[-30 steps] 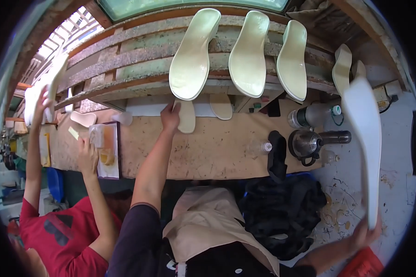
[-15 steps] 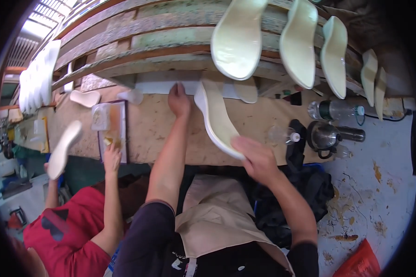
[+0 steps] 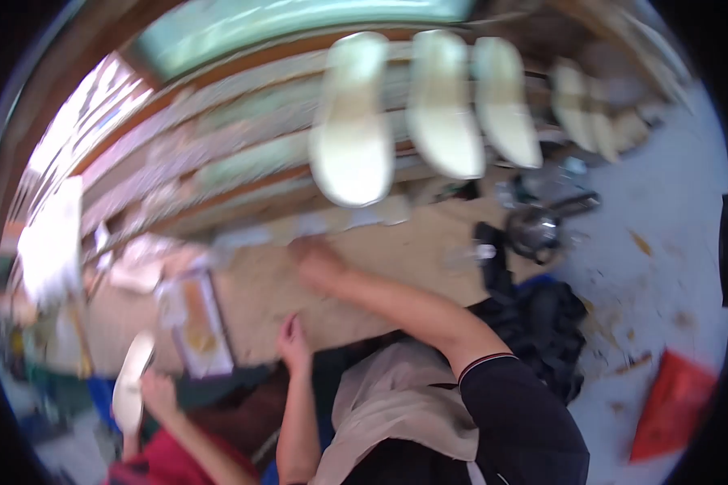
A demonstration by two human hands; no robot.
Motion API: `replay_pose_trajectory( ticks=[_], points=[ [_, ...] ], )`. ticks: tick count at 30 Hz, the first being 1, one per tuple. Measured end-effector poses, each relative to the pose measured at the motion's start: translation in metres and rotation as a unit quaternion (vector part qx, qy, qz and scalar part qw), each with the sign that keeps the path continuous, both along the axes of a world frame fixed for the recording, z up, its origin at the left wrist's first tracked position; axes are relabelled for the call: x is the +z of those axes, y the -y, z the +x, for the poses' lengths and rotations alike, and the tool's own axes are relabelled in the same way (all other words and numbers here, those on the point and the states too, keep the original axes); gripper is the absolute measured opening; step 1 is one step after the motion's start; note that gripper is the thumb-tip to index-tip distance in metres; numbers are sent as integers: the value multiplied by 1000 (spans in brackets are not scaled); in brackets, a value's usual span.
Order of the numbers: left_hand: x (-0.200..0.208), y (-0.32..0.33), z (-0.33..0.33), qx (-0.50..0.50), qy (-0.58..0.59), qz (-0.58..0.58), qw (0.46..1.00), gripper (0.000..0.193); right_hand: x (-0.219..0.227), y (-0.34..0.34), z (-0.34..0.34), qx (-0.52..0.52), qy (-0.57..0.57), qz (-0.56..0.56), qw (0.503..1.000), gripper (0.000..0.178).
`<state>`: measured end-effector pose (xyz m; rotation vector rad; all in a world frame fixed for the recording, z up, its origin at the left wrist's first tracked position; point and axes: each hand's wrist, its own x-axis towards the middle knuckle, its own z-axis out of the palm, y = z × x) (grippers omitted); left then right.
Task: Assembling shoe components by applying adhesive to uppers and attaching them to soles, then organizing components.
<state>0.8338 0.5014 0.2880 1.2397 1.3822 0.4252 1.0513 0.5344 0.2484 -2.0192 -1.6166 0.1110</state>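
My left hand (image 3: 294, 341) is raised over the front edge of the brown-covered bench (image 3: 259, 315). Its fingers are drawn together, and anything between them is too small or blurred to make out. Farther back, my right hand (image 3: 319, 263) reaches across to the left, over the bench just below the slatted rack (image 3: 243, 174). Motion smears its fingers, so its grip is unclear. Pale pieces (image 3: 380, 214) show under the rack's lower edge beyond it. Several cream shoe soles lean on the rack, the largest sole (image 3: 352, 121) above my right hand.
To my left, a co-worker in red handles a cream sole (image 3: 133, 384) beside a framed tray (image 3: 201, 323). A metal pot (image 3: 534, 230) and a clear bottle (image 3: 465, 257) stand at the bench's right. Black cloth (image 3: 542, 331) hangs below; a red bag (image 3: 671, 404) lies on the floor.
The wedge sole has left my right hand, which swung left toward the rack. My left hand drew back to the bench's front edge. The view shifted, and the co-worker brought both hands to a sole.
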Motion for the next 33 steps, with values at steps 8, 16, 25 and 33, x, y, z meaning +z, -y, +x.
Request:
replay_pose_trajectory(
  ticks=[8, 16, 25, 33],
  points=[
    [10, 37, 23, -39, 81, -3, 996, 27, 315, 325, 233, -248, 169, 61, 952, 21],
    [184, 127, 218, -392, 158, 2, 906, 26, 342, 429, 426, -326, 362, 10, 873, 56],
    [329, 229, 401, -403, 374, -213, 808, 57, 397, 456, 212, -192, 359, 33, 913, 36],
    [275, 216, 310, -530, 224, -127, 808, 55, 416, 514, 343, -348, 171, 73, 919, 40]
  ],
)
